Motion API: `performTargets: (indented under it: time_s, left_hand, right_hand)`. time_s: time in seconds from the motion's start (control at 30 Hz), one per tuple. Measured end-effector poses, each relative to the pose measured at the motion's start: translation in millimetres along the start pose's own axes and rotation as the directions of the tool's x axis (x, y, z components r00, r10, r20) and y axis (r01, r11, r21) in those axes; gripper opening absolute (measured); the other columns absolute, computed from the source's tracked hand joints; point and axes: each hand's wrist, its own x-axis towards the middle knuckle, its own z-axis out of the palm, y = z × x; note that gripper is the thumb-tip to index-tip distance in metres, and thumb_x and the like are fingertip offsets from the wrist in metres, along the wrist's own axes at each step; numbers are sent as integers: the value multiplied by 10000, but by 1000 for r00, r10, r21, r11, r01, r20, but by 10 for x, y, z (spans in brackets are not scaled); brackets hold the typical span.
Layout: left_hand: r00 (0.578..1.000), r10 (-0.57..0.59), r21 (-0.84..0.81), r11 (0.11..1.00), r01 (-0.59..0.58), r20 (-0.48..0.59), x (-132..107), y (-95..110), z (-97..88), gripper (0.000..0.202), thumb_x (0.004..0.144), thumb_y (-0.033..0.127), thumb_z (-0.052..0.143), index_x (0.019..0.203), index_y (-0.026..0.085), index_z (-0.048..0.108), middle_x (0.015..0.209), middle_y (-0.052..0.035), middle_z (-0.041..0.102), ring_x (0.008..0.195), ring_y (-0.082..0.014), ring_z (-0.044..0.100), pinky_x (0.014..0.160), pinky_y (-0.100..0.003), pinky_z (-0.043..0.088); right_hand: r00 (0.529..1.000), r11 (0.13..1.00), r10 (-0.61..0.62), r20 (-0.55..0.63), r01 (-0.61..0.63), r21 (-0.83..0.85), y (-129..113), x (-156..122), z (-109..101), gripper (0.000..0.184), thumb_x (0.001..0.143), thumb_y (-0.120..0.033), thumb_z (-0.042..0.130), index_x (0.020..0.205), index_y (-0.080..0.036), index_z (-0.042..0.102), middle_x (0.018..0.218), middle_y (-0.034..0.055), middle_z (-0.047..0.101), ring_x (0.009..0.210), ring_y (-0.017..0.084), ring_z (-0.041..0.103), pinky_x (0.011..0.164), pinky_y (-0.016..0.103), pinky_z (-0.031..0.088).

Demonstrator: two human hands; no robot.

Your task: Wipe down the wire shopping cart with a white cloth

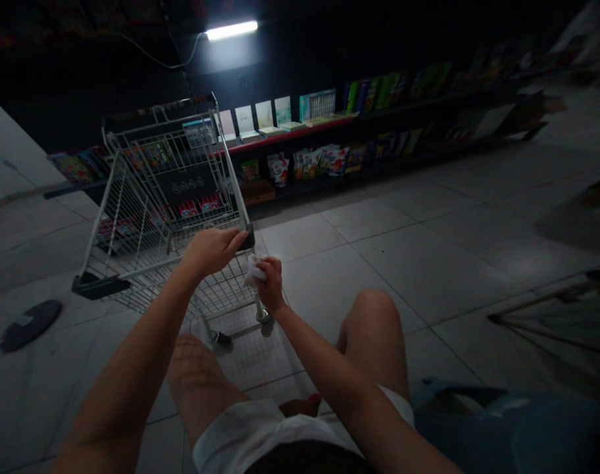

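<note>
Cart (pixel 147 191) steadied by left hand (pixel 212 250), grip curled shut over its handle corner; white cloth (pixel 252 270) bunched in right hand (pixel 271 284), grip closed on it, held at the frame just below that corner

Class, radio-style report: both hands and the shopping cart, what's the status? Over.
Left hand gripping shopping cart's rear rail. Right hand shut on white cloth, at the cart's corner post. Nothing between hands and cart.
</note>
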Motion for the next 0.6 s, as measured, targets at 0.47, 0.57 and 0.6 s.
performTargets:
  time_s: [0.47,0.57,0.6]
  left_hand:
    - [998,56,-120,991,-57,-7,-473,-169,-60,556,1014,502,180,789,216,600,732,-65,706,685,-197,643,631,-292,374]
    - [995,97,-124,987,-98,-12,-544,-156,-58,498,1007,457,202,844,209,602,805,-80,726,731,-206,664,661,-296,399]
    - [994,110,-116,987,-111,-10,-563,-152,-57,473,1000,433,214,871,206,608,839,-87,735,758,-213,674,676,-301,407]
  right_hand:
    - [997,989,10,-76,-21,-147,-330,-65,-329,309,759,-119,463,1000,-193,642,1059,94,581,1051,224,541,966,379,477]
    - [936,934,-334,109,344,-97,-845,229,-305,315,870,-164,477,1126,-221,653,1242,95,587,1217,227,526,1078,399,426]
    - [886,898,-408,220,433,-78,-970,345,-285,313,885,-165,479,1131,-233,661,1245,80,607,1213,218,538,1082,394,417]
